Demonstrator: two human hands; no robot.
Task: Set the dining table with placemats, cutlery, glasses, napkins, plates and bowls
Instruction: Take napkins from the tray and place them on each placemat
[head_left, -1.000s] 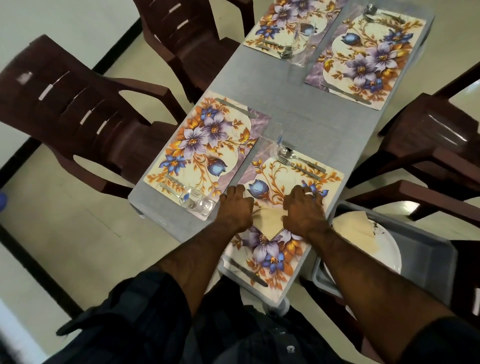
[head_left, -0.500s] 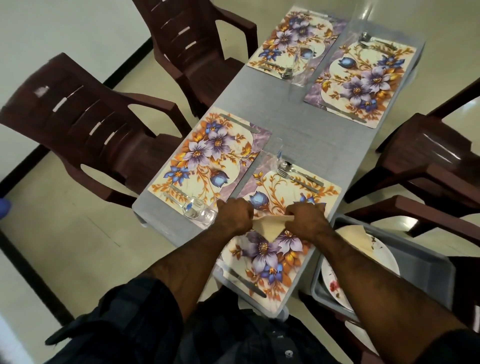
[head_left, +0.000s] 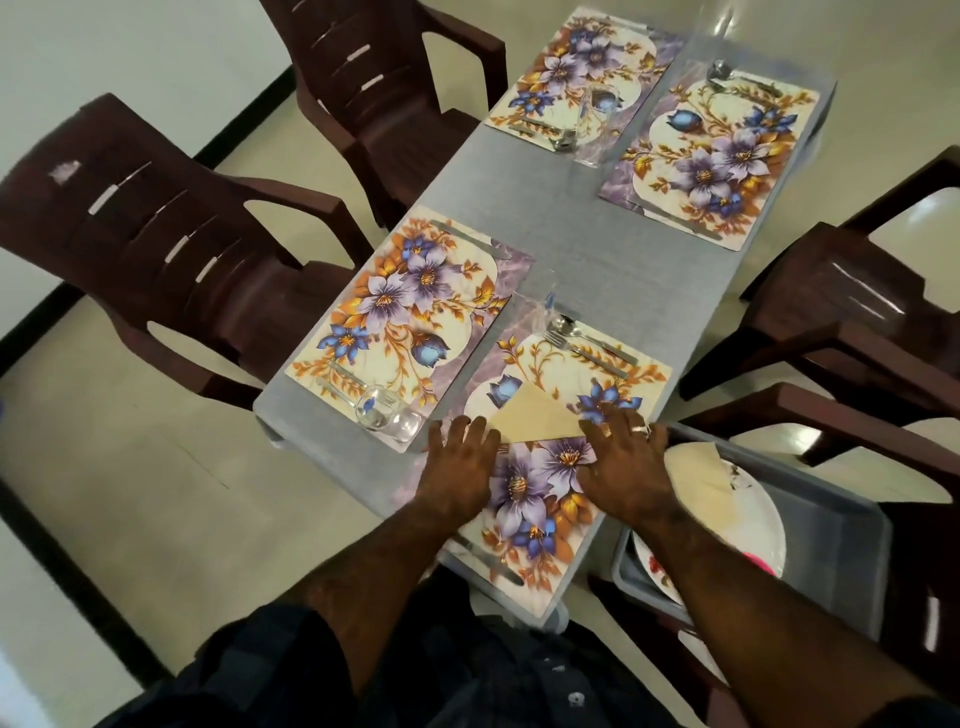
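Beige napkin (head_left: 535, 418) lies folded in a triangle on nearest floral placemat (head_left: 545, 525). Left hand (head_left: 460, 467) and right hand (head_left: 626, 467) press flat, fingers spread, on its two lower corners.

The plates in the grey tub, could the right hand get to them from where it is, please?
Probably yes: the right hand lies beside the tub, whose top is open, with the plates uncovered.

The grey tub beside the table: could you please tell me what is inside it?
Inside the grey tub lie white plates with a beige napkin on top. The right forearm covers its near corner.
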